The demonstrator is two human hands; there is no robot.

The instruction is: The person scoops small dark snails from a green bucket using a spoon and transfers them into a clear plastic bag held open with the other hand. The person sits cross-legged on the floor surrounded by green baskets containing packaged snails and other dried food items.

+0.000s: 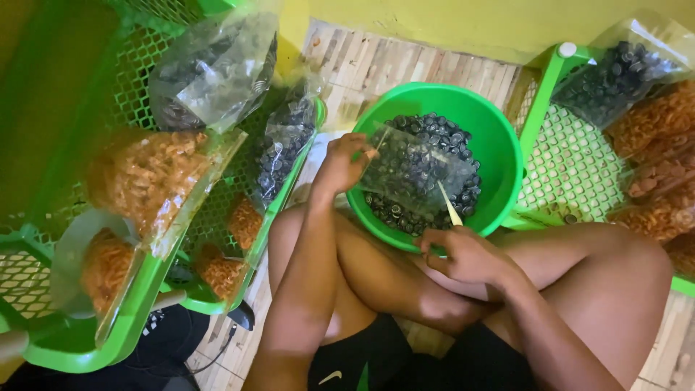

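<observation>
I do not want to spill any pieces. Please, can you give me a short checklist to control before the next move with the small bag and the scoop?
1. Left hand grips the clear bag at its edge: ok.
2. Bag is held over the green bowl, so fallen pieces land inside: ok.
3. Right hand holds the pale scoop, its tip pointing toward the bag: ok.
4. Bag mouth is open wide enough for the scoop: cannot tell.
5. Bowl holds dark round pieces: ok.
6. Bowl sits steady between the legs and the green baskets: cannot tell.
</observation>
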